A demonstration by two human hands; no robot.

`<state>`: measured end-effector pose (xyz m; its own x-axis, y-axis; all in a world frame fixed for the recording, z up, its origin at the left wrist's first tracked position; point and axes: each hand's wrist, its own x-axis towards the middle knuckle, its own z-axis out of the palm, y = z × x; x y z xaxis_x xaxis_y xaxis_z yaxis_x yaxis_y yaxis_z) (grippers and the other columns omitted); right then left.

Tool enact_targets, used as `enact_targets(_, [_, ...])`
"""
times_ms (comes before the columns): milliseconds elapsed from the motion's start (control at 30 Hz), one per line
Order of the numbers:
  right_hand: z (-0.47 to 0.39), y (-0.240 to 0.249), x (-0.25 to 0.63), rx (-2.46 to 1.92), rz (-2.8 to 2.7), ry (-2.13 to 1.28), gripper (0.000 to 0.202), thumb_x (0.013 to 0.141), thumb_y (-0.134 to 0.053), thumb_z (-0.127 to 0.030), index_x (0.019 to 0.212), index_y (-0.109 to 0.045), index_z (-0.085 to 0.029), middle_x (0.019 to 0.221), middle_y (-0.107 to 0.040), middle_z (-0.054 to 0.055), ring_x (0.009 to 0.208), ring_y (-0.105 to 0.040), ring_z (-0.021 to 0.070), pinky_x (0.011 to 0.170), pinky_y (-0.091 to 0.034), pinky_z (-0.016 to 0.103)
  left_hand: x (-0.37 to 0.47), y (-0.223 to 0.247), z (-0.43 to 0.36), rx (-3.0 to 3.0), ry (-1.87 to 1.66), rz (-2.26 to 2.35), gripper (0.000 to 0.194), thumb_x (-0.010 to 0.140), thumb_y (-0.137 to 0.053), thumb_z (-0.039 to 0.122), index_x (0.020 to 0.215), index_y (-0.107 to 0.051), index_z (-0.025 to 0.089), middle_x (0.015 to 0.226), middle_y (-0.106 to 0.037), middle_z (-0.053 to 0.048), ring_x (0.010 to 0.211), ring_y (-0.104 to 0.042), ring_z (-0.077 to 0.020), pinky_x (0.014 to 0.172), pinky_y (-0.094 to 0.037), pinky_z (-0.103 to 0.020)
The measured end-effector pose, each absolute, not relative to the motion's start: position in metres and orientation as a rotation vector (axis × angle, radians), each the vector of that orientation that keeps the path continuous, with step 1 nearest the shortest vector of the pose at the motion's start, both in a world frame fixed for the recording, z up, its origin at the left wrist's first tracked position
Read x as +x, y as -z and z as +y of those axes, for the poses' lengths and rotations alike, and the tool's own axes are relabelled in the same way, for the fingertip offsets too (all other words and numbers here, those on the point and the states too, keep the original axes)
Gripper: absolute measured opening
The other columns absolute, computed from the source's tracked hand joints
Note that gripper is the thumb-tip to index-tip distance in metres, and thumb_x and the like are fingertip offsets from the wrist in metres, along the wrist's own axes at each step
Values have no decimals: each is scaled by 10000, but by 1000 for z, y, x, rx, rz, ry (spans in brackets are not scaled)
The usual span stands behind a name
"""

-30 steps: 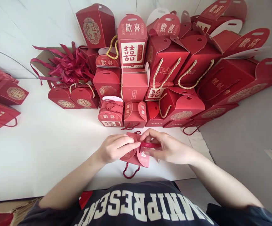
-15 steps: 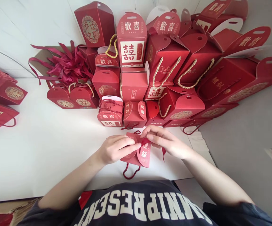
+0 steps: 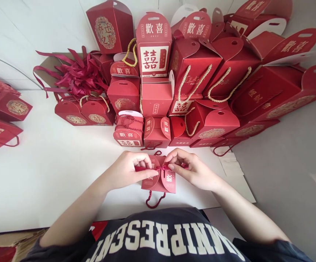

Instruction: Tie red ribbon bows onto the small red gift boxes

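Note:
A small red gift box (image 3: 158, 185) with rounded top flaps and printed characters stands on the white table in front of me. A dark red ribbon (image 3: 162, 167) crosses the top of its flaps, with a small knot or bow in the middle. My left hand (image 3: 136, 168) pinches the ribbon on the left side, and my right hand (image 3: 186, 168) pinches it on the right. Twisted red cord handles show at the box's front (image 3: 155, 204) and behind it.
Stacked red gift boxes (image 3: 158, 91) line the back of the white table (image 3: 65, 174). A carton of loose dark red ribbons (image 3: 77, 74) stands at the back left. More red boxes (image 3: 2, 116) are at the far left. A grey wall (image 3: 291, 160) rises on the right.
My hands have moved apart, the left one outward, drawing the ribbon out to both sides. A knot or bow now shows between them on top of the box.

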<state>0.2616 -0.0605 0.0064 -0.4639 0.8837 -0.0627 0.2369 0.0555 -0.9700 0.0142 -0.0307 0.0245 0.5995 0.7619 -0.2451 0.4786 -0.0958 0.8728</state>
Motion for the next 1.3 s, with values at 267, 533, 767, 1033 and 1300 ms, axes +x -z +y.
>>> enact_targets(267, [-69,-6,263,-1102,-1746,-1434,177,977,-542,-349,1062,-607,-208,939,-663,53,785,-575,151,735,-463,284,6,-27,-24,1675,-136,863,299,891,-600,382,716,-606,139,671,-589,4,610,-505,-99,568,-395,-209])
enact_targets(533, [-72,-2,272,-1102,-1724,-1384,109,974,-551,-332,1003,-566,-229,938,-640,43,800,-560,159,740,-451,300,-6,-21,-12,1577,-50,850,352,865,-634,430,671,-560,147,623,-570,13,575,-517,-100,559,-401,-215])
enact_targets(767, [-68,2,278,-1209,-1649,-1594,254,945,-575,-460,962,-542,-209,736,-580,-3,682,-540,146,641,-432,277,-8,-20,-12,1507,93,885,381,834,-640,510,716,-623,148,675,-677,-28,584,-620,-133,568,-492,-232])
enact_targets(1033, [-65,-13,273,-1387,-1766,-1664,448,901,-565,-589,706,-534,-186,552,-462,-42,509,-417,101,499,-333,240,1,-23,-16,1475,-30,886,383,863,-622,462,657,-575,142,606,-640,-22,528,-589,-115,527,-463,-221])
enact_targets(1300, [-66,-12,264,-1338,-1956,-1422,364,914,-584,-479,704,-487,-199,667,-478,-35,610,-401,113,580,-331,248,7,-20,-22,1617,-94,963,434,790,-696,438,590,-434,156,551,-458,42,520,-404,-74,490,-312,-206])
